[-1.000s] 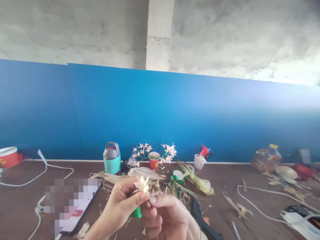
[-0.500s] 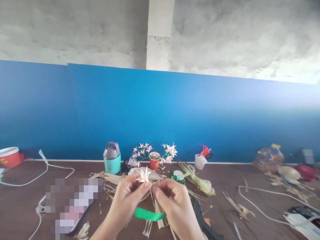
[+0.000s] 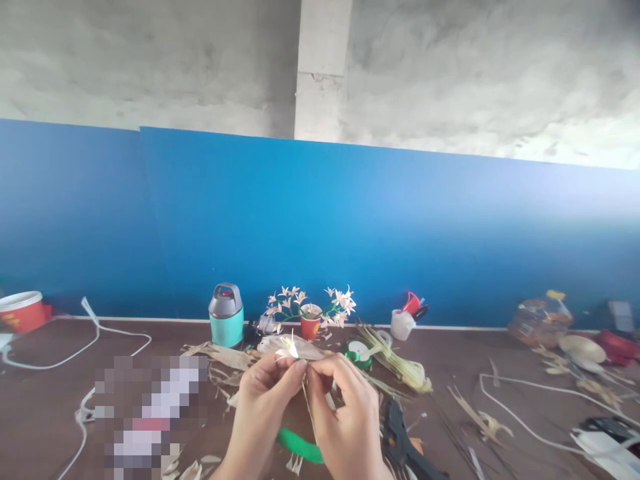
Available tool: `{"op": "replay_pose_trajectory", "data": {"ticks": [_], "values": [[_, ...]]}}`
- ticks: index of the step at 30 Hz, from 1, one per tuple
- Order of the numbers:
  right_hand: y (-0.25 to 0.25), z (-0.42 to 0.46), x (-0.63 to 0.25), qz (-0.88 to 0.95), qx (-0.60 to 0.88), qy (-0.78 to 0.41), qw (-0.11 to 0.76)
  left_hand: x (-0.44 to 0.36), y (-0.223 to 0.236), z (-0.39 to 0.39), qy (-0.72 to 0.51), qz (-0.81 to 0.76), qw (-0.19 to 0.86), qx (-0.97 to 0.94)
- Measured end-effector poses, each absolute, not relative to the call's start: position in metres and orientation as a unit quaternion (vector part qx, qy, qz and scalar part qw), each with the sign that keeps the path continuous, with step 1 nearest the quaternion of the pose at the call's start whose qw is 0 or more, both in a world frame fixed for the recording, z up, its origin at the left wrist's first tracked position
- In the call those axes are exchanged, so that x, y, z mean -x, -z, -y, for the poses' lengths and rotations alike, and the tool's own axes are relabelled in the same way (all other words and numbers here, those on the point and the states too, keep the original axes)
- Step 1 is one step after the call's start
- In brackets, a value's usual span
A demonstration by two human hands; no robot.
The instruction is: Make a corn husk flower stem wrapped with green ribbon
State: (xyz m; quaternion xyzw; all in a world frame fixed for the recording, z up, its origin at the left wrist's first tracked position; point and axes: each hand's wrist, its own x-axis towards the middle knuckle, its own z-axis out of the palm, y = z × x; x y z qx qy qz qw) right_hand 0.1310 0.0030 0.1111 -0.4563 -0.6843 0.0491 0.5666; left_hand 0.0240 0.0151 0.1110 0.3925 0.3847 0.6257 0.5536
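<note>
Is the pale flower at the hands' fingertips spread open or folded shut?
Spread open: the pale flower shows pointed petals angling apart above the left hand.

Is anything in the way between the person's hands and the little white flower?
Nothing visible is in the way. The left hand has the white flower in its grip, with the right hand close beside it.

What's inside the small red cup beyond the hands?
Green stems bearing pale flowers arch out on both sides; the wall of the red cup hides whatever lies deeper.
</note>
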Motion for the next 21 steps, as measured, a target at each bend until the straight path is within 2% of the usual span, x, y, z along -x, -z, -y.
{"op": "replay_pose_trajectory", "data": {"ticks": [4, 6, 16, 21], "values": [[-0.108, -0.005, -0.128, 0.69, 0.448, -0.033, 0.567, -0.024, -0.11, -0.015, -0.635, -0.378, 0.548, -0.392], [-0.109, -0.007, -0.128, 0.689, 0.446, -0.064, 0.568, -0.023, -0.11, -0.016, -0.639, -0.371, 0.544, -0.399], [-0.124, -0.012, -0.148, 0.656, 0.436, -0.395, 0.472, -0.008, -0.116, -0.025, -0.609, -0.367, 0.538, -0.453], [-0.117, -0.018, -0.147, 0.601, 0.432, -0.462, 0.488, -0.007, -0.114, -0.026, -0.593, -0.366, 0.535, -0.478]]}}
